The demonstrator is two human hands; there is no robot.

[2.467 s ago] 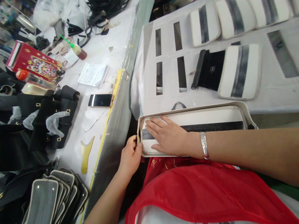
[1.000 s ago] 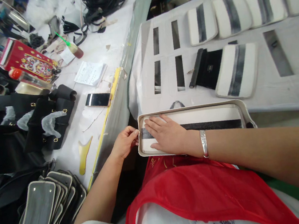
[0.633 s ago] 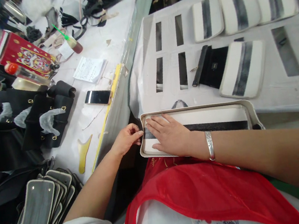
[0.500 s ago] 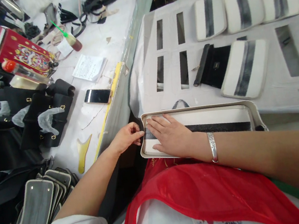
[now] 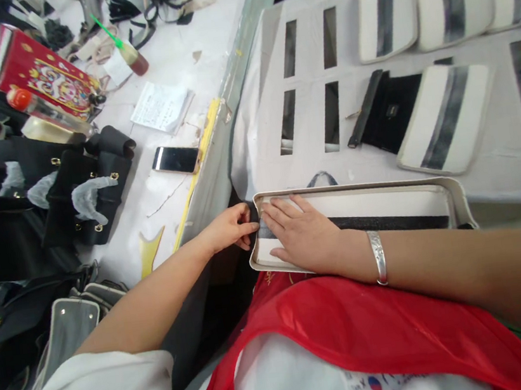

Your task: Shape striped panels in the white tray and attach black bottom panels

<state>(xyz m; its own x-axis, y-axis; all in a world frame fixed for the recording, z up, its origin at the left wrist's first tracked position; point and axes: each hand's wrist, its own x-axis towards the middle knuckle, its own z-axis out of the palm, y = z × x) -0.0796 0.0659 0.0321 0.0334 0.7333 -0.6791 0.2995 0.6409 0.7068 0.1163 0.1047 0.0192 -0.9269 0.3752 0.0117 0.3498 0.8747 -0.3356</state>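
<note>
Now the right hand (image 5: 306,230) lies flat, fingers spread, on the striped panel (image 5: 381,201) inside a pale-rimmed tray (image 5: 456,195) by the red apron (image 5: 300,317); the left hand (image 5: 230,228) curls at its left end, pinching or not I cannot tell. Beyond, a black flap (image 5: 393,108) lies on the table (image 5: 367,167).

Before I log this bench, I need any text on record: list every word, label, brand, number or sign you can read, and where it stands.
None reads for certain.
Notepad: handwriting, too small.
Shirt: print, turned and blurred.
Apron: gold marks, too small.
Red box: bright pattern, no legible word.
Striped piece under the right hand: no lettering shows.
</note>
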